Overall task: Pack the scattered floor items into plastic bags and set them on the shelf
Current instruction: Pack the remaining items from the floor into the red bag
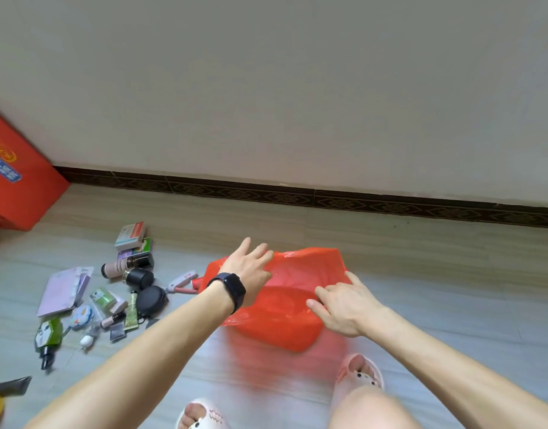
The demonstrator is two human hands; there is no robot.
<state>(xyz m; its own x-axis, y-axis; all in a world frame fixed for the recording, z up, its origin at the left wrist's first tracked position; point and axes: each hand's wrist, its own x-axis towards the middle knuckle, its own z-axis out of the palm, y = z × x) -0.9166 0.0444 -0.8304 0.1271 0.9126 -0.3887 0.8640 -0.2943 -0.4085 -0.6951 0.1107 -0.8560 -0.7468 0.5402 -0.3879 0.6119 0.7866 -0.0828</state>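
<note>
A red plastic bag [285,308] lies on the grey floor in front of me with its mouth open, its lower part blurred. My left hand [251,267], with a black band on the wrist, rests on the bag's left rim with straight, spread fingers. My right hand [344,301] pinches the right rim between thumb and fingers. Scattered items lie left of the bag: small boxes [130,235], a pink bottle [113,269], a black jar [138,277], a round black pouch [152,300], a green tube [132,311], a pale pink packet [64,289] and a green sachet [48,332].
A big red carton [19,181] stands at the far left against the wall. A dark patterned skirting [328,199] runs along the wall behind the bag. My feet in pale slippers [359,373] are just below the bag. A dark packet [12,385] lies at the lower left.
</note>
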